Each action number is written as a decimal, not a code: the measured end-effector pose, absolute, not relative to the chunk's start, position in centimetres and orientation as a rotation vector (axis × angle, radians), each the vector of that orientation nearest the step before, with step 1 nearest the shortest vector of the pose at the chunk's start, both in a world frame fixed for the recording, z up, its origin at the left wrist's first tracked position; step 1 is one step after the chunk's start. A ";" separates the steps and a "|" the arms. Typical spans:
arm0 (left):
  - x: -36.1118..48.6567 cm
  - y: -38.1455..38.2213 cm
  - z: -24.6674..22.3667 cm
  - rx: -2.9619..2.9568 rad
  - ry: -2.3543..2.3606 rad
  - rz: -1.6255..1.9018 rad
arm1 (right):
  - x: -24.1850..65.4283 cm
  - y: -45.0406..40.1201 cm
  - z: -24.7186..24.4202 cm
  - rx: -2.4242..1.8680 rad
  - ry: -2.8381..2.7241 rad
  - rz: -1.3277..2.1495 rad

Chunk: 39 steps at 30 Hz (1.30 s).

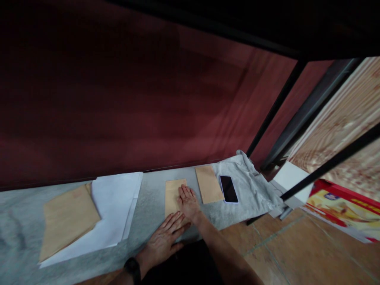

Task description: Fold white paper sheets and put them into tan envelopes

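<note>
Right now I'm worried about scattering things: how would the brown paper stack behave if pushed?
The brown paper stack would probably flex, looking thin, and may slide apart, since its edges sit out of line. The white sheets beneath might shift too.

A phone (229, 189) with a dark screen and pale edge lies on a grey cloth (252, 192), which is rumpled at its right end. Behind rises a dark red panel (178, 111). To the right, a white box (293, 180) sits beside a red-and-yellow carton (344, 209), with tan floor tiles (285, 245) showing below.
</note>
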<state>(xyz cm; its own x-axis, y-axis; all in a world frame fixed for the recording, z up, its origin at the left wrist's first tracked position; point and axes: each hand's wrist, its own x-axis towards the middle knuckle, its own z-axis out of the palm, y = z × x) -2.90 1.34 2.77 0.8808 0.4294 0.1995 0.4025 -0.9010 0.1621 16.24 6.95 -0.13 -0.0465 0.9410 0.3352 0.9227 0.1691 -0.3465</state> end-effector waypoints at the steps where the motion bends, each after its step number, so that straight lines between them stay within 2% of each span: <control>1: -2.9 1.4 2.7 2.941 0.650 0.344 | 16.3 6.7 -0.2 -1.747 -1.975 0.045; 10: -3.2 1.8 1.3 2.949 0.622 0.349 | 17.4 0.3 -0.1 -1.657 -2.059 -0.018; 15: -3.1 1.7 2.2 2.934 0.624 0.301 | 17.7 -4.0 0.3 -1.597 -2.072 -0.073; 26: -5.2 1.0 2.3 2.916 0.653 0.324 | 19.3 -8.2 2.4 -1.565 -2.244 0.064; 32: -3.6 0.3 0.2 2.905 0.896 0.488 | 19.3 -8.0 2.1 -1.561 -2.209 0.083; 36: -4.0 -0.6 -2.0 2.807 1.296 0.689 | 18.7 -8.1 1.8 -1.589 -2.128 0.108; 39: -3.9 -1.1 -2.0 2.716 1.506 0.698 | 18.6 -7.8 1.4 -1.590 -2.082 0.108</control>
<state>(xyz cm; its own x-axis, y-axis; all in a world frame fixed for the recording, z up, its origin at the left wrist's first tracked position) -3.94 -1.05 -2.02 0.4563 0.7980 0.3938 0.8161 -0.5516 0.1722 18.63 -7.80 1.40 -0.1814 0.9200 0.3474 0.8790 0.3101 -0.3622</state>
